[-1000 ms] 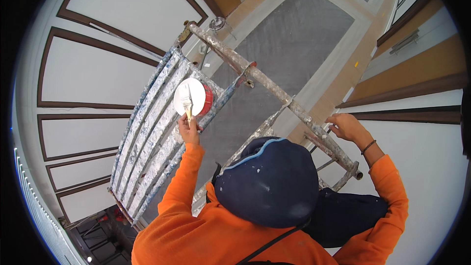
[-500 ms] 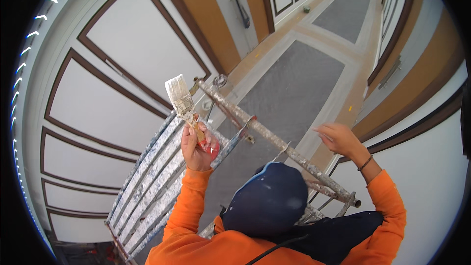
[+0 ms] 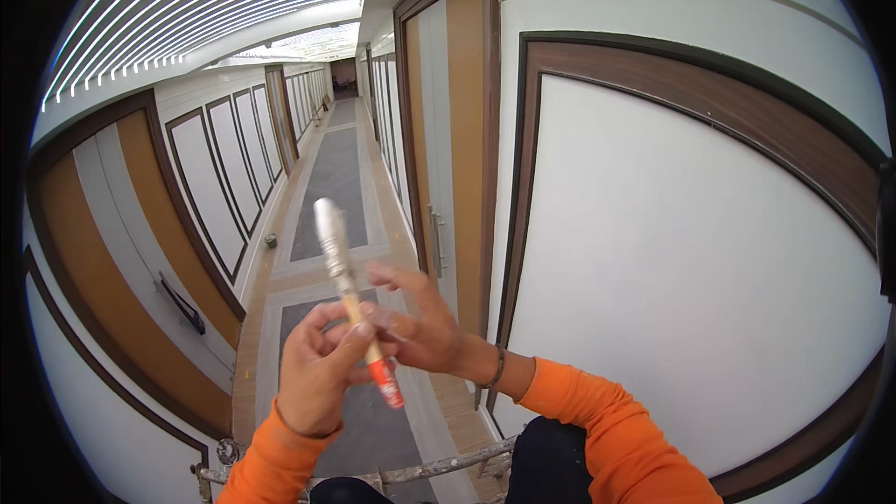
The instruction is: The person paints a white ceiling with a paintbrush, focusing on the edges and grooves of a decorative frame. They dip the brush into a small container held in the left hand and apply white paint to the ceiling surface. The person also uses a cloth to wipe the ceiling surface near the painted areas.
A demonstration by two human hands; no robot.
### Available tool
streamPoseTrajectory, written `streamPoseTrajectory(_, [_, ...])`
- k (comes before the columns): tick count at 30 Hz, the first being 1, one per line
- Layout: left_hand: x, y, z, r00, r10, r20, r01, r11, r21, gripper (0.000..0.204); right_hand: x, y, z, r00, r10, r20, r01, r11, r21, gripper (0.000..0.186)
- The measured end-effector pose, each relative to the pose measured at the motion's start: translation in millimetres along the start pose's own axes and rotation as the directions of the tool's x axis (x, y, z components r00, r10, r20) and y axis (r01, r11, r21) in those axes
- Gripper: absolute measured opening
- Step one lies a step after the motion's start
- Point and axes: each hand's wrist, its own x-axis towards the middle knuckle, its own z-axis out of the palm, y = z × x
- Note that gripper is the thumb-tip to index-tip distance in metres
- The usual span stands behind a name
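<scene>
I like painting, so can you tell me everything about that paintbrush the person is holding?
The paintbrush is seen edge-on, so it looks thin. Its pale bristles point up, tilted slightly left, above a silvery metal band. Below that comes a light wooden handle ending in a red tip at the bottom. It is held in the air before a long corridor. The left hand grips the handle, and the right hand touches it with its fingers.

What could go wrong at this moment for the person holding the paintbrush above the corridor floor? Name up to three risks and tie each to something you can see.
1. The paintbrush is pinched only by fingertips of the left hand and right hand; it may slip and drop to the floor far below.
2. Neither hand grips the scaffold rail, so balance at this height looks less secure.
3. The bristles point upward near the white wall panel; a careless swing might smear it.
</scene>
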Motion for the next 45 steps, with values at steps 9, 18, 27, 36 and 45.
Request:
streamPoseTrajectory(9, [89,-12,110,0.864,0.283,0.417,-0.188,0.949,-0.254,0.031,44,47,-110,0.949,-0.225,-0.22,0.083,0.852,-0.516,0.045])
streamPoseTrajectory(18, [162,27,135,0.867,0.433,0.246,-0.386,0.896,-0.218,0.026,163,164,-183,0.904,-0.426,0.028,0.309,0.606,-0.733,0.037])
streamPoseTrajectory(27, [55,-182,108,0.941,-0.203,-0.27,0.239,0.965,0.107,0.027,334,364,-189,0.822,0.02,0.569,0.496,0.465,-0.733,0.025])
streamPoseTrajectory(36, [-99,-314,128,0.825,-0.549,0.133,0.461,0.79,0.405,0.043,328,439,-215,0.581,0.305,0.755,0.679,0.329,-0.656,0.013])
streamPoseTrajectory(45, [-158,-320,133,0.295,-0.932,0.21,0.908,0.205,-0.367,0.04,341,461,-207,0.551,0.38,0.743,0.703,0.268,-0.659,0.009])
